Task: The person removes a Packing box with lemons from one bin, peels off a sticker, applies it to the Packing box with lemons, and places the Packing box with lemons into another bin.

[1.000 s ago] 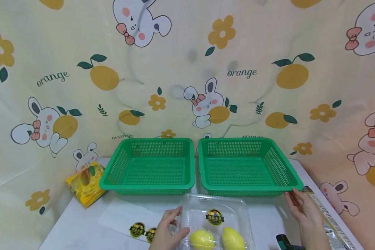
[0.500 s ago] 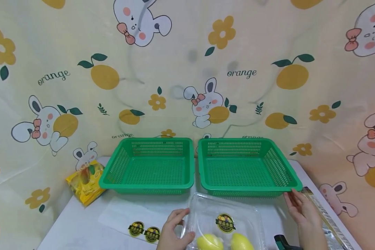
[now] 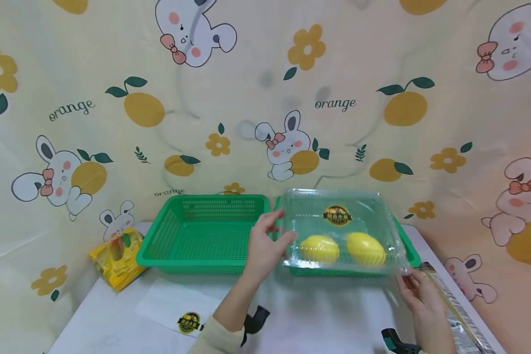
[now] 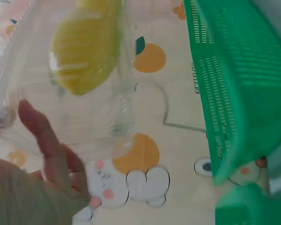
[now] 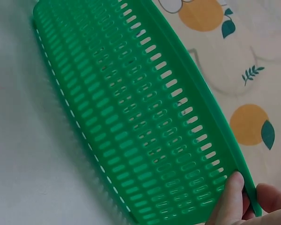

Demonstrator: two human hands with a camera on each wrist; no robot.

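Note:
My left hand (image 3: 267, 243) grips the left side of a clear plastic clamshell box (image 3: 307, 214), its thumb showing against the plastic in the left wrist view. Inside the box lie two yellow lemons (image 3: 320, 249), and a black-and-gold round sticker (image 3: 337, 215) marks the lid. The box is held up and overlaps most of the right green basket (image 3: 409, 248) in the head view. At that basket's front right corner, my right hand (image 3: 427, 297) pinches the rim between thumb and fingers, as the right wrist view shows on the basket's perforated side (image 5: 131, 108).
A second green basket (image 3: 203, 268) stands to the left, with a yellow packet (image 3: 117, 260) beside it. On the white table (image 3: 309, 314) lie a white sheet with a round sticker (image 3: 189, 322) and, along the right edge, a silvery strip (image 3: 466, 324). Patterned cloth hangs behind.
My left hand has lifted the clamshell box of lemons from the table front, forward and right, over the right basket. My right hand stays at the basket's rim.

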